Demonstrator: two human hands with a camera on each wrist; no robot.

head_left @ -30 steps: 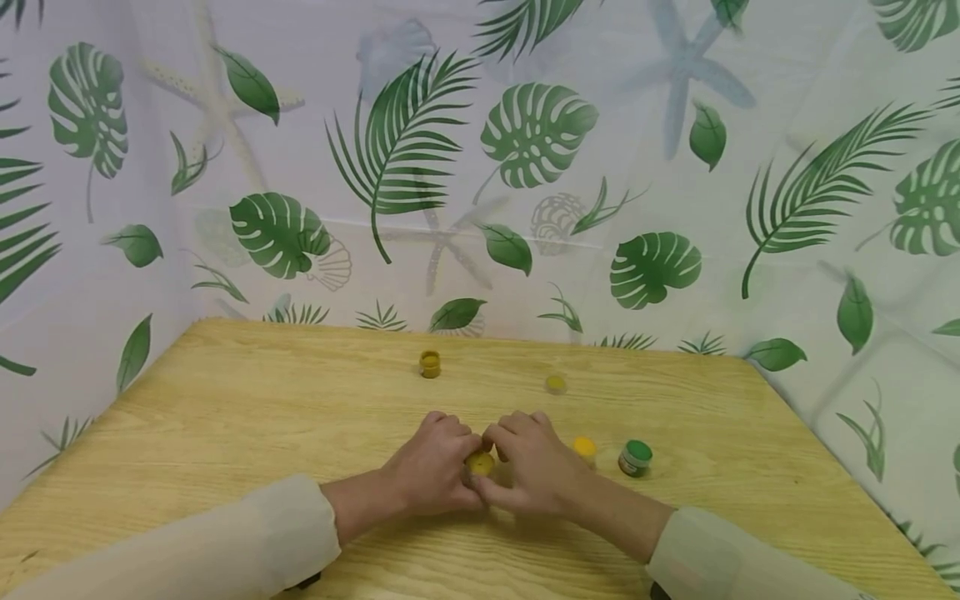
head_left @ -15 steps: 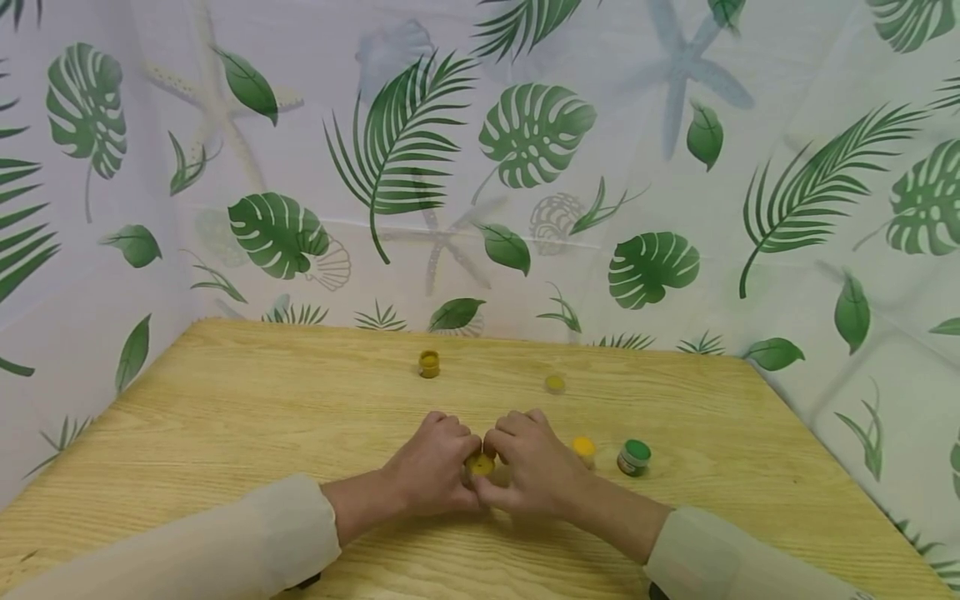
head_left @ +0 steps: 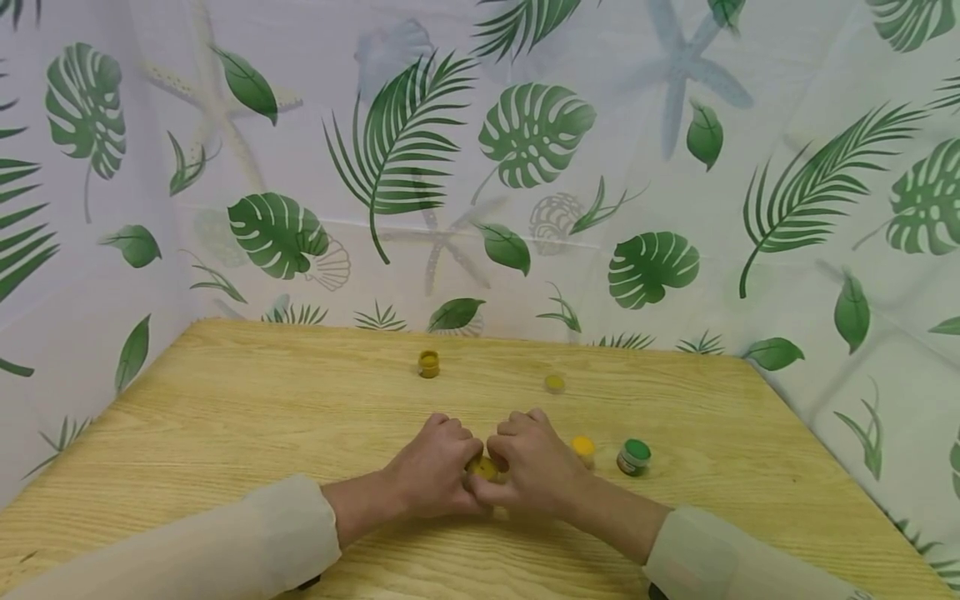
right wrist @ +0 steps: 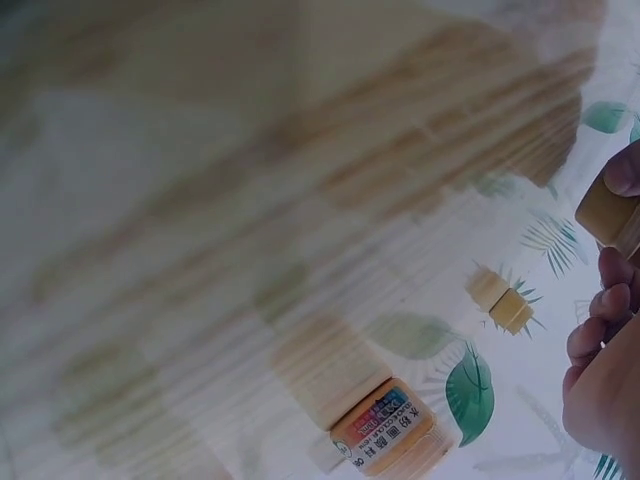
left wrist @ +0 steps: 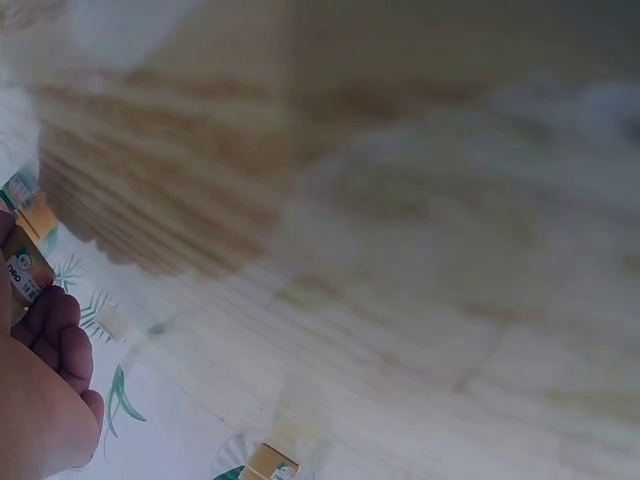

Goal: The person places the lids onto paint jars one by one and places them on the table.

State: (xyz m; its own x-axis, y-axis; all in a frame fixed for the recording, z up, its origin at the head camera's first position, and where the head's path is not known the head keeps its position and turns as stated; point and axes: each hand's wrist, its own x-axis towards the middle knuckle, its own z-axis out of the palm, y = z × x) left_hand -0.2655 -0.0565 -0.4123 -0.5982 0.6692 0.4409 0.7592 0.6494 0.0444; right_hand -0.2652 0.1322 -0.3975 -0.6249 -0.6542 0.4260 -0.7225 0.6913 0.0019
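Near the front middle of the table, both hands meet around a small paint jar [head_left: 485, 469] with an ochre-yellow top. My left hand [head_left: 435, 468] grips it from the left side with curled fingers and thumb. From the right side, my right hand [head_left: 534, 467] pinches it, thumb at the near edge and fingers at the far edge. The jar's printed label [left wrist: 25, 268] shows in the left wrist view. In the right wrist view, the jar's ochre side [right wrist: 606, 213] shows between thumb and fingers. The hands cover most of the jar in the head view.
Beside my right hand stand a jar with a bright yellow top [head_left: 583, 448] and a green-topped jar [head_left: 634, 457]. Farther back on the wood-grain table [head_left: 247, 400] are an uncovered ochre jar [head_left: 428, 364] and a small, low round ochre piece [head_left: 554, 383]. A leaf-patterned cloth [head_left: 442, 158] hangs behind.
The held jar has shifted and tilted slightly to the right, and the fingers have moved a little around it. The other jars stay where they were.
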